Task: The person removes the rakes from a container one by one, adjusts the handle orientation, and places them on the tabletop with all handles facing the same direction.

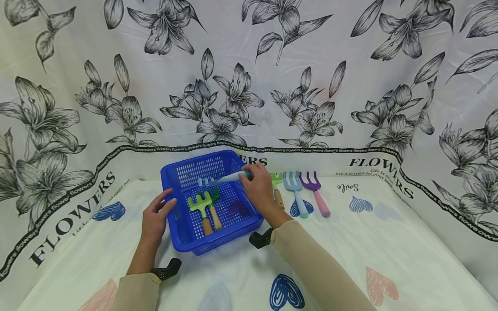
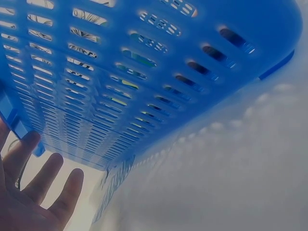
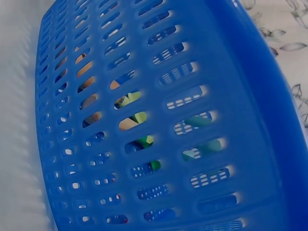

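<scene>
1. Nearest, on the tabletop (image 1: 249, 280), sits the blue basket (image 1: 229, 239). My left hand (image 1: 155, 216) is at its 9 o'clock rim, fingers spread, not wrapped round, so a bump might slide it.
2. Inside lie a light-green fork (image 1: 200, 205) and a dark-green fork (image 1: 214, 215), handles towards 5 o'clock; another set of tines could snag theirs.
3. My right hand (image 1: 256, 188), at 2 o'clock, pinches the pale-blue fork (image 1: 229, 177) by its handle end, tines over the basket; a weak pinch might let it twist.
4. Outside, towards 3 o'clock: green-headed (image 1: 276, 182), sky-blue (image 1: 298, 201) and purple-and-pink forks (image 1: 320, 200). My wrist could brush the first.
</scene>
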Tool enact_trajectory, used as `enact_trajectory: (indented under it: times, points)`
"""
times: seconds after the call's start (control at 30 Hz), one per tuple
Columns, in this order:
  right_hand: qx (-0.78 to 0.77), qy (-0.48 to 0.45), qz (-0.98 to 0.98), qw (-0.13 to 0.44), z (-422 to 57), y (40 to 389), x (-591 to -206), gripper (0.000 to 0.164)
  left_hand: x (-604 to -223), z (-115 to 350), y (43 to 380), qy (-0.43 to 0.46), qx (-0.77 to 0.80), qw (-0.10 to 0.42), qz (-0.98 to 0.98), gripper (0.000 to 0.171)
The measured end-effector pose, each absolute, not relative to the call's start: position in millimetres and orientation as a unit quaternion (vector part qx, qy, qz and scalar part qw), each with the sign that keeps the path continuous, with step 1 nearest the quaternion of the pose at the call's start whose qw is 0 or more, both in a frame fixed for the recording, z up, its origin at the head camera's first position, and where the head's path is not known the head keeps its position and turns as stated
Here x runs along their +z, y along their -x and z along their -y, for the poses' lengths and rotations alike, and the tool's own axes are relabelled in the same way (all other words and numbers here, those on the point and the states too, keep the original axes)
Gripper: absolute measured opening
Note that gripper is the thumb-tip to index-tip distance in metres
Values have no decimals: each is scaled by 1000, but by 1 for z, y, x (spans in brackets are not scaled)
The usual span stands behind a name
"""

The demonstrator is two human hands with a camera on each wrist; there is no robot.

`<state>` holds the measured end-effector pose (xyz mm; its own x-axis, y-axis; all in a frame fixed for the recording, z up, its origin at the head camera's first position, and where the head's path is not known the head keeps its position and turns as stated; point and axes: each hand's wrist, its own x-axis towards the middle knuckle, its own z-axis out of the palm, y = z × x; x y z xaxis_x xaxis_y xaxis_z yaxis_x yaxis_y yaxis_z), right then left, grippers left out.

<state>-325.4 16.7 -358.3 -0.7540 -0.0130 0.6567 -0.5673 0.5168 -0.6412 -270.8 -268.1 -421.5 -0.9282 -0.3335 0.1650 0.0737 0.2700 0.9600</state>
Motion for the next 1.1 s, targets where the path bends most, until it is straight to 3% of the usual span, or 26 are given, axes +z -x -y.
enact_trajectory:
  times: [0.6, 1.1]
  points:
    - [520, -168, 766, 339, -26, 321, -359, 16, -425, 270, 272, -77, -586, 187, 784, 58]
    - [623, -130, 715, 290, -64, 305, -363, 22, -424, 269, 273, -76, -599, 178, 777, 58]
